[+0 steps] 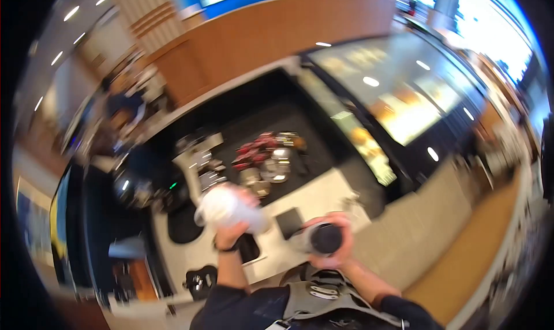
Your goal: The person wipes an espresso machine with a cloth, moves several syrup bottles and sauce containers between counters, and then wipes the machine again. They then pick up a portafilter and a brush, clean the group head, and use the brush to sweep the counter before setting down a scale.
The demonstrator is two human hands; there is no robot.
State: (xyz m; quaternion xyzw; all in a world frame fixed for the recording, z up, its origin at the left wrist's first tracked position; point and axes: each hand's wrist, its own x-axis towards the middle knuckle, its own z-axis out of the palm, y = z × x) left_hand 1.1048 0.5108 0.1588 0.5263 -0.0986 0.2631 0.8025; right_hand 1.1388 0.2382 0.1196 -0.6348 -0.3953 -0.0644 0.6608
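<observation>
My left hand (232, 235), with a dark band at the wrist, is wrapped round a whitish translucent container (226, 207) with a rounded white end, tilted and blurred by motion. To its right, my right hand (344, 237) grips a short cylinder with a dark round end (326, 239). That dark end faces up toward me. Both things are held above the pale counter (277, 249), apart from each other. A small dark square (289, 222) lies on the counter between the two hands.
Beyond the counter, several metal and glass vessels (276, 167) stand beside red items (254, 151) on a dark surface. A lit glass display case (410, 110) is at the right. Black equipment with a green light (173, 185) is at the left. A person (124, 107) is further back.
</observation>
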